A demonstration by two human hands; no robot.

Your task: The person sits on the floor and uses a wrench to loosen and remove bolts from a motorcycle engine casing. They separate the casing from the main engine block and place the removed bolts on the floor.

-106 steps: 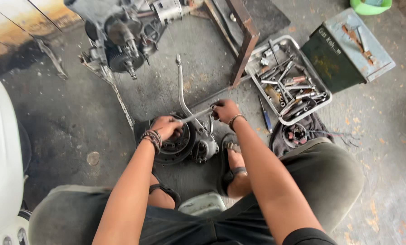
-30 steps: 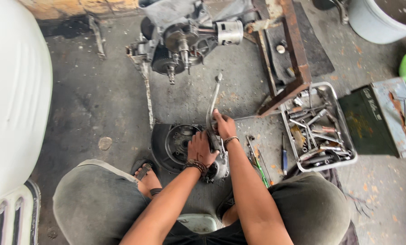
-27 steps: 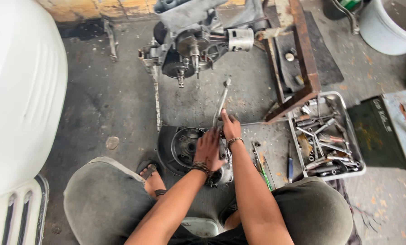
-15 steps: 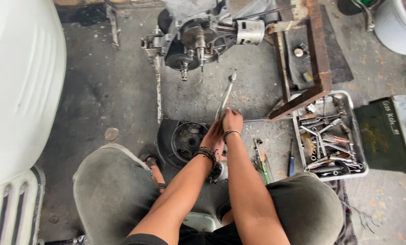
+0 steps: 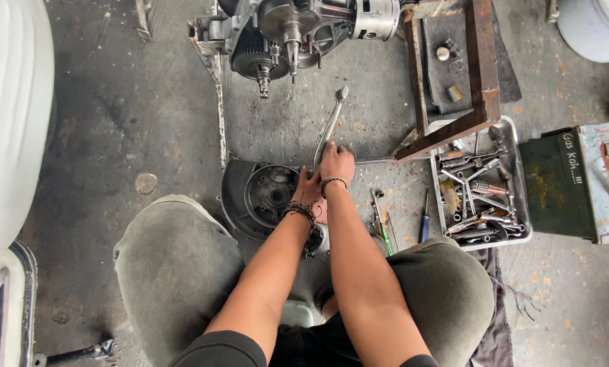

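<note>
A long silver wrench (image 5: 330, 126) slants up from a dark round engine cover (image 5: 260, 197) that lies on the concrete between my knees. My right hand (image 5: 336, 163) is closed around the lower part of the wrench handle. Just below it, my left hand (image 5: 309, 194) presses on the right edge of the engine cover, partly tucked under my right wrist; its fingers are mostly hidden. Both wrists wear bracelets.
An engine block (image 5: 291, 30) sits at the top middle. A rusty metal frame (image 5: 478, 75) lies right of it. A grey tray (image 5: 518, 194) of several tools and a green metal box (image 5: 573, 183) stand at right. Screwdrivers (image 5: 403, 221) lie by my right knee. A white vehicle body (image 5: 8, 122) fills the left.
The wrench handle has swung from leaning left to nearly upright and my right hand moved with it. My left hand shifted from the cover's middle to its right edge. The view drifted.
</note>
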